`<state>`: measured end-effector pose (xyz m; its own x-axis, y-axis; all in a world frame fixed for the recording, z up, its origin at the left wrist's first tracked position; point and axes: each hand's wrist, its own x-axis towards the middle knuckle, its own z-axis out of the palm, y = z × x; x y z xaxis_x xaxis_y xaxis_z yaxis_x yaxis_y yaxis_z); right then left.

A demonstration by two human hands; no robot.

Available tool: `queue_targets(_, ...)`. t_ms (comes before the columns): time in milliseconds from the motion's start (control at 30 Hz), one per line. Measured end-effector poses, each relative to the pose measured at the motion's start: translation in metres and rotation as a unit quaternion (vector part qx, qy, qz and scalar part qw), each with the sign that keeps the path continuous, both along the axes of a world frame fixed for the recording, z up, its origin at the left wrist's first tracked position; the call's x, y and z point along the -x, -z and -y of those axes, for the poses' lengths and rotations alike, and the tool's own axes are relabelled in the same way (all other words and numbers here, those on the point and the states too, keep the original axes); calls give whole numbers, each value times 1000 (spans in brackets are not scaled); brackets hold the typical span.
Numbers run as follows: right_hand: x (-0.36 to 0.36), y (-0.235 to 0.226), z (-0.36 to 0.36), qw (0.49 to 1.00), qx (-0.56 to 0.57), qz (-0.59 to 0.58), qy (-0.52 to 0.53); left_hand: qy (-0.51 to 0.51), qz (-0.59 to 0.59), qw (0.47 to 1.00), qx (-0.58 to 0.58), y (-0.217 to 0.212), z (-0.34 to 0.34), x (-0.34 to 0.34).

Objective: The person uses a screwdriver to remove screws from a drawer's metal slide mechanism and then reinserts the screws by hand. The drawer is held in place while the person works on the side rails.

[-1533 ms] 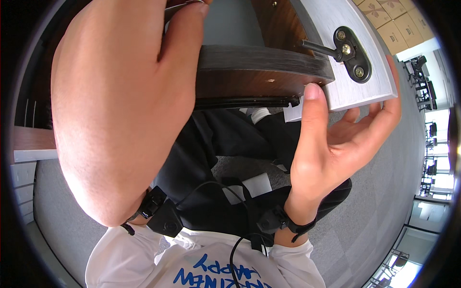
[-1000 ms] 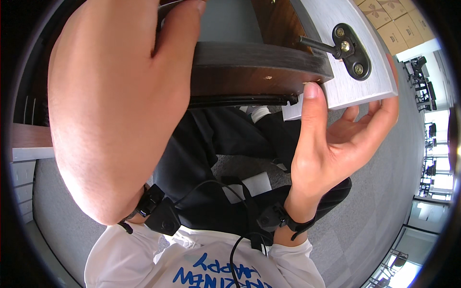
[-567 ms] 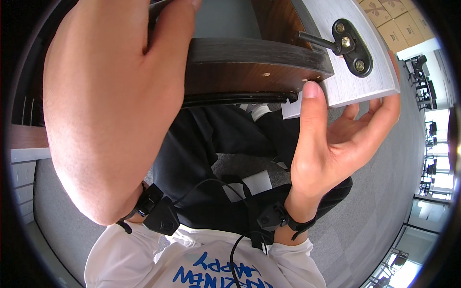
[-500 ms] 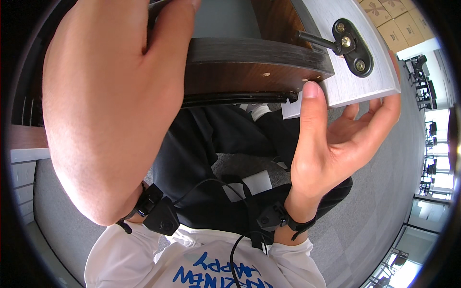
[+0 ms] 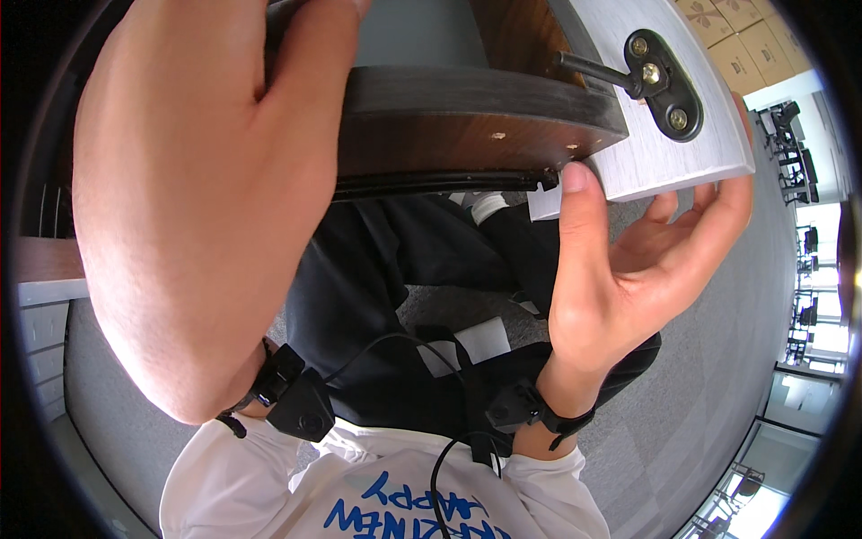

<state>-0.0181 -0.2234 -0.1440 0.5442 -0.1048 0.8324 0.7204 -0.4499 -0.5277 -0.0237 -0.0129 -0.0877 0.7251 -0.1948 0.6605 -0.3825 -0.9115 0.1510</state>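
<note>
A drawer with a dark wood-grain side, a grey bottom and a white front panel is tilted above my lap. On the white front sits a black drawer pull, screwed on and with a bar jutting left. My right hand clasps the lower corner of this panel, thumb near the joint with the side, fingers behind it. At the upper left, my left hand reaches over the drawer with its thumb along a dark edge; its fingertips are cut off by the frame. A black slide rail runs below the side.
My crossed legs in black trousers are under the drawer, on grey carpet. A white cabinet stands at the left. Brown boxes are stacked at the far right, with chairs beyond. Black wrist devices with a cable hang near my waist.
The white panel's corner and my right hand have shifted very slightly right. My left hand has drifted a little to the left. Both grips look the same.
</note>
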Motion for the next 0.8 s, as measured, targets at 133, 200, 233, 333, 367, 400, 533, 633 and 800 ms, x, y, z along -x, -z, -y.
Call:
queue_targets(133, 1, 0, 2, 1000, 6, -3, -1, 0, 1, 1000, 1, 1, 1, 0)
queue_targets(200, 1, 0, 3, 998, 29, 28, -48, 0, 2, 1000, 1, 1, 1, 1)
queue_targets(233, 2, 0, 2, 998, 34, 27, -51, -1, 2, 1000, 1, 1, 1, 1)
queue_targets(333, 5, 1, 1, 999, 34, 3, -25, -2, 5, 1000, 0, 1, 0, 1)
queue_targets(367, 7, 1, 0, 999, 33, -6, -15, -3, 5, 1000, -1, 0, -1, 1)
queue_targets(400, 7, 2, -1, 999, 34, -5, -11, -2, 6, 1000, -1, 0, -1, 1)
queue_targets(533, 12, 3, 1, 999, 44, -30, 12, -4, 7, 1000, -3, 0, -1, 0)
queue_targets(633, 14, 3, 5, 998, 44, -35, -8, -7, 7, 1000, -6, -1, -1, 0)
queue_targets(800, 21, 3, 9, 999, 29, -25, 1, -12, 9, 1000, -13, -6, -3, -4)
